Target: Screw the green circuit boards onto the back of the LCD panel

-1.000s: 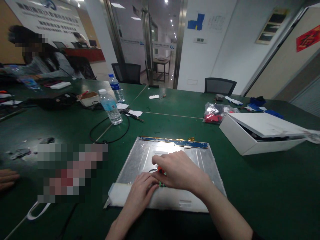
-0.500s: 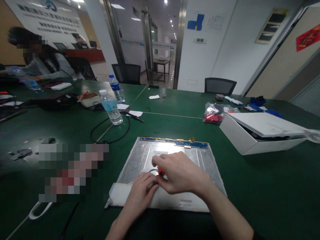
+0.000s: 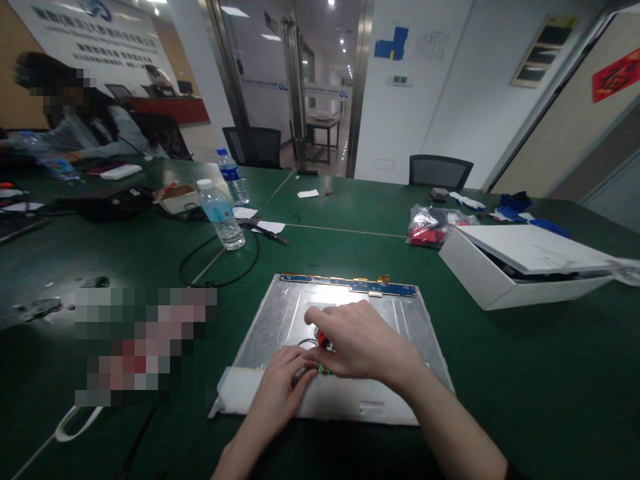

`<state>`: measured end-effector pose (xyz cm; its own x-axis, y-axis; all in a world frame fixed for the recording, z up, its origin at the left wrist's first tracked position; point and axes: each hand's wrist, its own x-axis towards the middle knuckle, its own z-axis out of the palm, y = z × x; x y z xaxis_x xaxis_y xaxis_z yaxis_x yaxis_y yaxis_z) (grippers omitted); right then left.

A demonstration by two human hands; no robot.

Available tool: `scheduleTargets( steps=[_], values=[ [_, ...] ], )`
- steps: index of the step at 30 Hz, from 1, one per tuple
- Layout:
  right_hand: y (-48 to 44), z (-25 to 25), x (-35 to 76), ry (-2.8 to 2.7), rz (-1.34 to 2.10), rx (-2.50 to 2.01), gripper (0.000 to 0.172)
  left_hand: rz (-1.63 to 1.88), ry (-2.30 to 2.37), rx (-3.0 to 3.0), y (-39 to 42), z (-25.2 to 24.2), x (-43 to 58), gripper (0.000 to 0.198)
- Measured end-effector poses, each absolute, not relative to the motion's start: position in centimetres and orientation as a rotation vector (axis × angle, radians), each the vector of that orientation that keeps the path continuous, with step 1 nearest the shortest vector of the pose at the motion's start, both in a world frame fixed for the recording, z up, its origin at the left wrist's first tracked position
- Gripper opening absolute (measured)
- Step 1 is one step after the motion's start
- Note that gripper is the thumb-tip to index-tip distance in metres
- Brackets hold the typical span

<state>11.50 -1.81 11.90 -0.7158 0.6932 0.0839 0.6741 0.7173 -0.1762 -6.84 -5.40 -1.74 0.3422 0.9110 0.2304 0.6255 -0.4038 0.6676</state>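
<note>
A display panel [image 3: 273, 317] with a bare metal back lies flat on the green table, a blue circuit strip [image 3: 345, 286] along its far edge. My right hand [image 3: 363, 340] is closed from above around a red-and-black screwdriver [image 3: 323, 338], mostly hidden by the fingers. Close beside it, my left hand [image 3: 283, 380] pinches a small dark piece [image 3: 300, 375] between thumb and fingers, over the panel's near part. A small green circuit board [image 3: 324, 369] shows between the hands. Near the fingertips a thin dark wire [image 3: 307, 342] curves.
An open white box [image 3: 505, 283] stands at right, a bag of red items [image 3: 433, 227] behind it. Water bottles [image 3: 223, 217], a soldering iron [image 3: 270, 231] and its black cable [image 3: 257, 260] are at left. A blurred-out item [image 3: 145, 347] lies nearer. Another person [image 3: 95, 127] sits far left.
My right hand has tilted slightly, its thumb lifting, so more of the red screwdriver and the green circuit board shows. My left hand stays nearly in place.
</note>
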Motion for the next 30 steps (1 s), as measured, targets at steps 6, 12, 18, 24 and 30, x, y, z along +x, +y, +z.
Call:
scheduleTargets(
  steps=[6,12,18,24,30],
  values=[
    [-1.84,12.17,11.48,-2.782,0.167,-1.113,0.016,0.782,1.342,2.109,-5.41,-1.46,-6.76,0.017],
    [-1.78,12.03,11.59,-2.784,0.189,-1.098,0.022,0.807,1.338,2.116,-5.42,-1.63,-6.84,0.017],
    [-1.66,11.83,11.54,-2.758,0.141,-1.078,0.014,0.769,1.317,2.142,-5.37,-1.61,-6.90,0.017],
    [-1.56,11.74,11.40,-2.749,0.170,-1.118,0.017,0.807,1.312,2.153,-5.37,-1.58,-6.86,0.016],
    [-1.68,12.04,11.70,-2.779,0.192,-1.104,0.019,0.772,1.322,2.142,-5.48,-1.44,-6.93,0.017]
  ],
)
